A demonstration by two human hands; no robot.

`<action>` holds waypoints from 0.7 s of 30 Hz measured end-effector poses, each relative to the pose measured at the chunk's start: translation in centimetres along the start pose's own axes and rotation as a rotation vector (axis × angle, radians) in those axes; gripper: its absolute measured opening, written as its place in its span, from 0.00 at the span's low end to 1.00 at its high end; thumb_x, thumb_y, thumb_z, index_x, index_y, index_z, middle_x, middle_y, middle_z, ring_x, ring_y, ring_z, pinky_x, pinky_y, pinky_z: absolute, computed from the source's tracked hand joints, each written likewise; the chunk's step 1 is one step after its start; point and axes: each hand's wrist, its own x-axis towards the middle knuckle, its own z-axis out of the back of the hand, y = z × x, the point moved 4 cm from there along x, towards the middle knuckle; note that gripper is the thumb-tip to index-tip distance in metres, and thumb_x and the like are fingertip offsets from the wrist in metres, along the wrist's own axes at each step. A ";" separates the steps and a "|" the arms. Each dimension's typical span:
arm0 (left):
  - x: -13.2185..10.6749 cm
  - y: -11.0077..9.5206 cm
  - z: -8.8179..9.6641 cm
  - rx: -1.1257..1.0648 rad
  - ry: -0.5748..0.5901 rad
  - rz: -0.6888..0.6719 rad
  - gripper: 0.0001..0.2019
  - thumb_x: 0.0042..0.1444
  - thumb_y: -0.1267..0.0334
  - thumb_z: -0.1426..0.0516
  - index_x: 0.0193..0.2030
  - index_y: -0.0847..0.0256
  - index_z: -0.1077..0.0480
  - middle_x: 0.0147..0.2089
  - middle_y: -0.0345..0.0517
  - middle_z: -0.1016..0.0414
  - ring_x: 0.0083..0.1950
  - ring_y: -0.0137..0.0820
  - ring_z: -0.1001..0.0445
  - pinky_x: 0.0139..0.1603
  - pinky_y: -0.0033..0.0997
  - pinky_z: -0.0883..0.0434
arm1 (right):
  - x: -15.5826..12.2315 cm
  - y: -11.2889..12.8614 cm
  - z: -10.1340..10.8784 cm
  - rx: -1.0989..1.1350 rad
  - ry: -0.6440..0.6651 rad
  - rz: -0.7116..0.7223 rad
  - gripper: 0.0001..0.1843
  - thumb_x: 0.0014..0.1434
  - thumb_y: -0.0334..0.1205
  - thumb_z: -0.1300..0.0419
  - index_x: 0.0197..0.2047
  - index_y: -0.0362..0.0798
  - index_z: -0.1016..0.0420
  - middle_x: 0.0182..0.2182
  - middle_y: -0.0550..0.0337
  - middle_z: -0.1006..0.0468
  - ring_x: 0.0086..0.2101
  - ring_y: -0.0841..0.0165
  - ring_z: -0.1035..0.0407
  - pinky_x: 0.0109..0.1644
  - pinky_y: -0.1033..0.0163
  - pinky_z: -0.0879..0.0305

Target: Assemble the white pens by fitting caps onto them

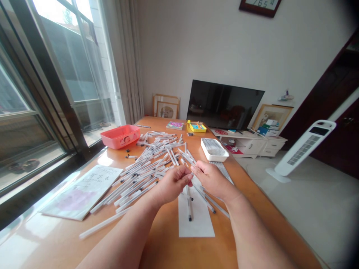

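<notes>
My left hand (176, 181) and my right hand (210, 177) meet above the table, fingertips pinched close together. Both are closed around something small and pale between the fingers, mostly hidden, which I cannot make out. Beneath them lies a white sheet of paper (196, 226), with pens with dark ends (189, 213) resting on it. To the left of my hands spreads a loose heap of clear-barrelled pens (140, 181). More thin sticks lie by my right wrist, partly covered by it. Just beyond my right hand stands a white tray (214, 157) filled with thin grey pieces.
A red plastic basket (119, 138) stands at the left edge, near small black caps (128, 151). A notebook (81, 192) lies at left. Farther back are a yellow box (198, 129) and a colourful booklet (174, 125). A tower fan (305, 147) stands right of the wooden table (165, 246).
</notes>
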 end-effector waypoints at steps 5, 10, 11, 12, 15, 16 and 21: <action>-0.2 -0.2 0.0 0.053 -0.002 -0.022 0.15 0.63 0.50 0.44 0.40 0.61 0.29 0.33 0.44 0.25 0.27 0.25 0.37 0.30 0.26 0.38 | 0.0 -0.1 -0.1 0.012 -0.010 -0.026 0.22 0.64 0.56 0.45 0.25 0.49 0.30 0.20 0.64 0.30 0.26 0.69 0.38 0.29 0.66 0.44; -0.2 -0.8 -0.1 -0.011 0.033 0.036 0.16 0.62 0.49 0.44 0.37 0.61 0.32 0.34 0.45 0.24 0.26 0.24 0.37 0.28 0.26 0.39 | 0.2 -0.4 -0.3 0.188 0.002 -0.093 0.27 0.66 0.61 0.50 0.27 0.48 0.30 0.22 0.63 0.30 0.25 0.70 0.37 0.30 0.65 0.42; -0.2 -0.9 -0.1 -0.044 0.030 0.051 0.16 0.62 0.49 0.44 0.36 0.61 0.32 0.34 0.45 0.24 0.26 0.24 0.37 0.28 0.25 0.39 | 0.3 -0.6 -0.3 0.235 -0.018 -0.109 0.27 0.66 0.61 0.50 0.28 0.48 0.30 0.22 0.63 0.30 0.25 0.70 0.37 0.30 0.65 0.41; -0.2 -1.0 -0.1 -0.084 0.025 0.065 0.16 0.62 0.48 0.44 0.35 0.61 0.33 0.34 0.45 0.24 0.25 0.23 0.38 0.27 0.25 0.40 | 0.4 -0.8 -0.3 0.282 -0.042 -0.123 0.27 0.66 0.62 0.50 0.29 0.48 0.30 0.23 0.63 0.29 0.25 0.70 0.37 0.30 0.65 0.41; -0.3 -1.2 0.0 -0.216 0.015 0.098 0.16 0.62 0.49 0.44 0.35 0.62 0.33 0.33 0.44 0.25 0.24 0.22 0.39 0.25 0.25 0.44 | 0.6 -1.2 -0.4 0.409 -0.078 -0.150 0.26 0.66 0.62 0.49 0.33 0.47 0.28 0.26 0.61 0.28 0.23 0.72 0.38 0.27 0.66 0.42; -0.3 -1.2 0.0 -0.258 0.005 0.105 0.15 0.62 0.50 0.45 0.36 0.62 0.33 0.32 0.44 0.25 0.23 0.22 0.40 0.24 0.25 0.45 | 0.6 -1.2 -0.5 0.441 -0.070 -0.160 0.26 0.65 0.62 0.49 0.35 0.47 0.27 0.26 0.61 0.28 0.23 0.72 0.38 0.26 0.66 0.43; -0.3 -0.7 0.6 -0.443 -0.106 0.171 0.16 0.63 0.50 0.48 0.35 0.61 0.32 0.25 0.40 0.30 0.20 0.23 0.42 0.22 0.26 0.46 | 0.5 -0.8 -1.2 0.466 -0.003 -0.175 0.25 0.66 0.61 0.48 0.38 0.46 0.25 0.28 0.60 0.27 0.25 0.73 0.37 0.26 0.68 0.44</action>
